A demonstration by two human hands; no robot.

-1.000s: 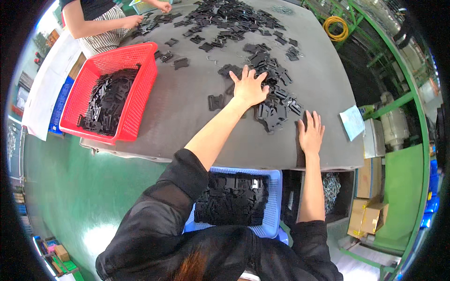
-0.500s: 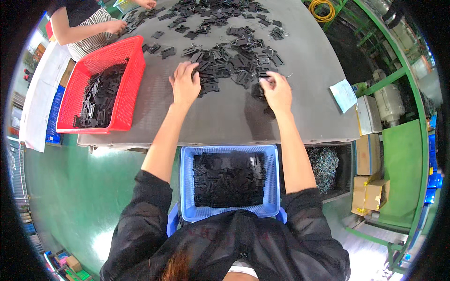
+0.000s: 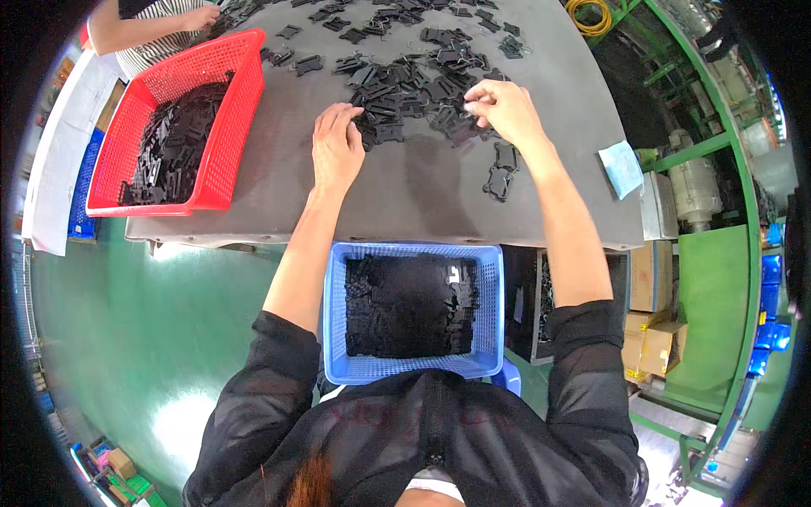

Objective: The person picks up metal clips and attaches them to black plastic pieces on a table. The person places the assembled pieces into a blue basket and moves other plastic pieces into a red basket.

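Observation:
A loose pile of flat black plastic pieces (image 3: pixel 414 84), some with thin wire-like bits, lies on the grey table (image 3: pixel 414 190). At the pile's near left edge is my left hand (image 3: pixel 338 148), its fingers curled in; whatever they hold is hidden. My right hand (image 3: pixel 507 114) is over the pile's right side, thumb and fingertips pinched together, with their contents too small to name. Two black pieces (image 3: pixel 498 182) lie apart from the pile, below my right hand. In front of my body, a blue basket (image 3: pixel 336 313) holds many similar black pieces.
A red basket (image 3: pixel 232 127) of black pieces stands on the table's left. Beyond it, another person's arm (image 3: pixel 144 34) reaches over the table. A light blue face mask (image 3: pixel 621 169) lies at the right edge. Cardboard boxes (image 3: pixel 655 342) and green framing (image 3: pixel 705 101) are farther right.
My right hand has moved up over the pile, and two black pieces now show loose below it. My left hand has barely moved. The whole view has shifted slightly.

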